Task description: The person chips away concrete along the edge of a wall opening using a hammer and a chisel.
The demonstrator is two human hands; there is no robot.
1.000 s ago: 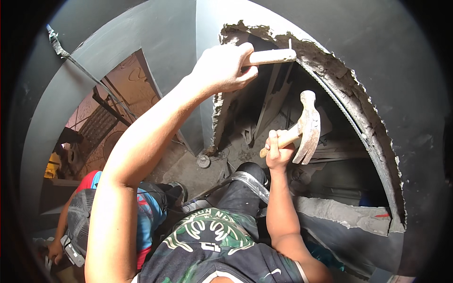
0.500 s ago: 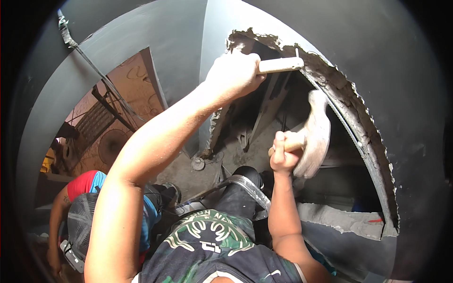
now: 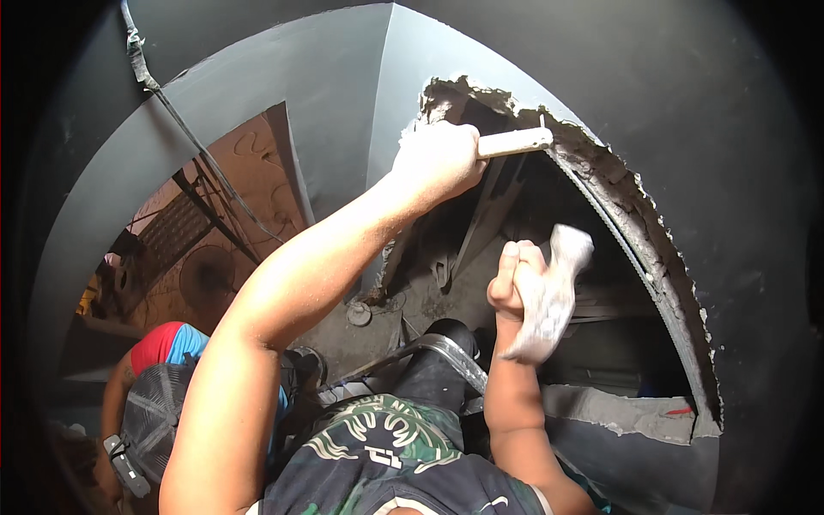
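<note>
My left hand [image 3: 439,163] is closed around a pale, dusty chisel [image 3: 515,142], raised at the broken upper left edge of a wall opening [image 3: 468,90]. One blunt end of the chisel points right; its other end is hidden behind the hand. My right hand [image 3: 518,279] grips a hammer whose whitish, dust-coated head [image 3: 549,300] is blurred by motion. The hammer is below the chisel and apart from it. Most of its handle is hidden in my fist.
Rough masonry [image 3: 657,232] lines the opening's right side, with a thin metal strip along it. A ledge [image 3: 618,410] crosses below. At lower left crouches another person in a mesh cap [image 3: 154,403]. A cable [image 3: 184,133] hangs at upper left, near a doorway with a fan [image 3: 208,270].
The hammer has swung down toward me, away from the chisel, and its head has tilted. My left hand still holds the chisel in about the same place, while the whole view has shifted slightly.
</note>
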